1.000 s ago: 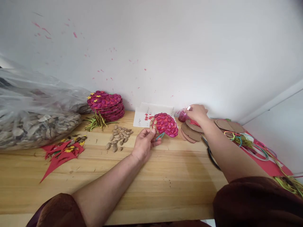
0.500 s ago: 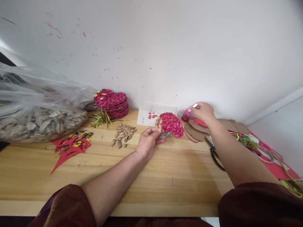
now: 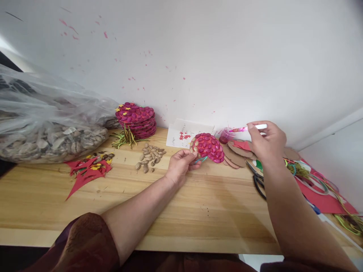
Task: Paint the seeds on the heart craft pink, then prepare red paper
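Note:
My left hand (image 3: 181, 166) pinches the lower left edge of a round cardboard disc (image 3: 207, 147) covered in pink-painted shells, tilted up off the wooden table (image 3: 170, 211); a few shells at its left rim are unpainted. My right hand (image 3: 266, 141) is closed on a white-handled brush (image 3: 249, 128) with a pink tip, held in the air above a small cup of pink paint (image 3: 225, 135) by the wall. A little heap of bare shells (image 3: 149, 158) lies just left of my left hand.
A stack of finished pink discs (image 3: 136, 119) and green sticks (image 3: 124, 139) sit at the back. A clear bag of shells (image 3: 48, 128) fills the left. Red paper scraps (image 3: 85, 172), a white sheet (image 3: 183, 136), brown cardboard circles (image 3: 235, 156), scissors (image 3: 259, 181), coloured cords (image 3: 309, 177).
My right hand has lifted away from the paint cup and moved right, with the brush now raised. My left hand still holds the disc.

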The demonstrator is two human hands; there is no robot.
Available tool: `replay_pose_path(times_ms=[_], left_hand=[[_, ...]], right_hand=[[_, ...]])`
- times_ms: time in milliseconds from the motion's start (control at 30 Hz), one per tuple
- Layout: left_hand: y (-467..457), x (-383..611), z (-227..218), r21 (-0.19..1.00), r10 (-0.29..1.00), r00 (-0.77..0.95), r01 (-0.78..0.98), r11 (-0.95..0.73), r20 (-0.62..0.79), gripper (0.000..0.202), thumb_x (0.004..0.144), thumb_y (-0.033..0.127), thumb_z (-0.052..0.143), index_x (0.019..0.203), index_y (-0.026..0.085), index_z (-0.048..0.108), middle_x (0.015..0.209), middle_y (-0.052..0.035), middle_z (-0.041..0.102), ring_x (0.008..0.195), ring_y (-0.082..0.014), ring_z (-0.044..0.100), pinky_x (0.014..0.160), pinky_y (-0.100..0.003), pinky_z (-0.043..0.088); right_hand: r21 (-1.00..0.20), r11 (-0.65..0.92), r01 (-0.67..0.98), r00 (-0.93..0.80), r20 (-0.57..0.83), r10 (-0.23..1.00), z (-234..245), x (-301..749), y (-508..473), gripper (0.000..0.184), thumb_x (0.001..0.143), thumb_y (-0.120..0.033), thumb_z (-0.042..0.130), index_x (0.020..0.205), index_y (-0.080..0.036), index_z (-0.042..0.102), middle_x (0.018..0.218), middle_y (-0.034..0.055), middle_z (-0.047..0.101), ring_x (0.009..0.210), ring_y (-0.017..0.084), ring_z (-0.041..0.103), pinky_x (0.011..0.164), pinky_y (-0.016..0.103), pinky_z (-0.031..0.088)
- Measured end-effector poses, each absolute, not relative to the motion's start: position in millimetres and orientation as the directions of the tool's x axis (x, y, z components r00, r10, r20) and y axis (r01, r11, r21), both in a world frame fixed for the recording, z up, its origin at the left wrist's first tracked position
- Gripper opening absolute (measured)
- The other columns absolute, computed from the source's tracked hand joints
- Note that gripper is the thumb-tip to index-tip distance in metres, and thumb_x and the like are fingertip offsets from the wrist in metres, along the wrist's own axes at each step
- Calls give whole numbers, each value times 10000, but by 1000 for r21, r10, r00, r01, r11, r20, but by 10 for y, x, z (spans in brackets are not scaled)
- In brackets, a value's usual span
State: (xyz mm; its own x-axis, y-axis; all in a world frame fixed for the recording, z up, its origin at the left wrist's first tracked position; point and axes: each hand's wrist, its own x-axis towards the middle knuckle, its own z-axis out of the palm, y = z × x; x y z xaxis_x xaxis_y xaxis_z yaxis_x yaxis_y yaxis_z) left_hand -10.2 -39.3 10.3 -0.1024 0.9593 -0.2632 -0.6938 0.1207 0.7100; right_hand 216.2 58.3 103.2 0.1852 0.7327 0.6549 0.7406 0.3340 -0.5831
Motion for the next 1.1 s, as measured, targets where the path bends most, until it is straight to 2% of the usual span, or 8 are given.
replay_pose_path(times_ms=[67,167,300,500,800,967,1100], left_hand=[[-394,-102,101,712,959,-98,-691,126,-265,516,494,355,1005,731,158,591,689,-33,715,597,-157,707,574,-246,580],[-396,-102,94,723,962,-94,-679,126,-256,500,511,357,997,734,157,597,697,-40,721,611,-164,715,583,-249,582],[-410,-101,100,746,964,-90,-653,132,-249,502,510,382,999,731,153,610,695,-49,726,610,-162,710,579,-246,573],[-431,-86,117,762,970,-75,-635,132,-230,549,473,449,1009,731,147,629,704,-42,731,630,-166,718,585,-244,563],[-437,-75,97,772,973,-89,-625,114,-215,534,496,440,1000,733,168,606,707,-19,709,683,-183,711,625,-285,572],[-444,-78,113,775,972,-75,-618,131,-224,560,484,461,1000,747,172,600,754,-37,728,696,-192,717,650,-307,586],[-455,-74,117,780,974,-88,-615,113,-210,585,459,495,1004,729,173,597,682,4,661,662,-160,666,655,-309,591]], right_hand=[[-651,430,626,155,644,749,996,2070,286,254,865,-462,702,924,-222,759,837,15,747,638,159,587,645,309,456],[-673,502,543,27,612,790,885,1895,-105,229,907,-449,716,938,-224,748,817,13,733,708,168,643,684,306,490],[-662,573,484,-76,620,781,709,1724,-362,170,954,-394,698,981,-228,725,861,15,735,743,162,658,709,301,511],[-516,662,544,-160,710,686,557,1692,-362,114,981,-338,666,999,-238,717,899,25,744,784,179,673,765,335,532],[-483,667,567,-193,710,678,509,1713,-347,125,982,-360,657,1011,-251,712,930,42,759,823,215,695,771,384,543],[-441,664,603,-196,726,660,534,1706,-353,121,980,-352,655,977,-245,711,920,48,763,824,216,694,774,384,530],[-465,664,586,-187,720,669,521,1704,-354,117,977,-347,660,997,-247,718,913,40,758,805,209,691,766,377,534]])
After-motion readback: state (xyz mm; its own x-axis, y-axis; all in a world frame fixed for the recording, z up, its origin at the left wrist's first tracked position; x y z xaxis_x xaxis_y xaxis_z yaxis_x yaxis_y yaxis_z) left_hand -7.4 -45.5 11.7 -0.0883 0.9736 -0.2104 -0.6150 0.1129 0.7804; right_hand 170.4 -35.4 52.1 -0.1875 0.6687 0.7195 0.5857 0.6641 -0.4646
